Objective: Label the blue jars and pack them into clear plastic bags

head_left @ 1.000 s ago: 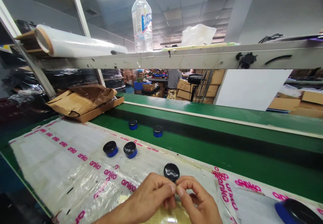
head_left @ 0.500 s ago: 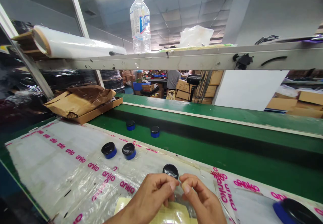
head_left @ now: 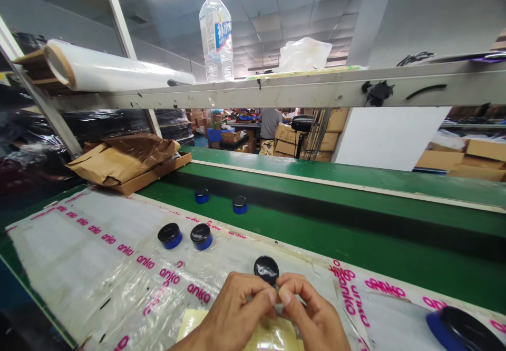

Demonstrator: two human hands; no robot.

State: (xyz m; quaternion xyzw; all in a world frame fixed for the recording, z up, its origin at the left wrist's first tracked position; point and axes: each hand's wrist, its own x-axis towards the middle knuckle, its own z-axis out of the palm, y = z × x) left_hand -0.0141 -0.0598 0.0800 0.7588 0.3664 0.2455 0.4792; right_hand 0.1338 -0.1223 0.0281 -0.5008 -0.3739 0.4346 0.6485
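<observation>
My left hand (head_left: 242, 309) and my right hand (head_left: 310, 309) meet at the fingertips at the bottom centre, both pinched closed. Whatever they pinch is too small or hidden to make out. Under them lies a yellowish glossy sheet (head_left: 192, 322), partly covered. Just beyond the fingertips sits a round black-topped container (head_left: 266, 269). Two blue containers with black lids (head_left: 169, 236) (head_left: 201, 236) stand side by side on the plastic-covered surface to the left. A larger-looking one (head_left: 464, 330) is at the lower right edge.
Two more lidded containers (head_left: 201, 196) (head_left: 239, 205) rest on the green belt (head_left: 356, 224). Brown paper in a carton (head_left: 126, 161) lies at the left. Overhead, a shelf (head_left: 276, 91) bears a bottle (head_left: 216, 35) and a film roll (head_left: 114, 66). A person (head_left: 270, 124) stands in the background.
My fingertips have come closer together, with the right hand slightly left of before. The two containers on the green belt have shifted slightly left.
</observation>
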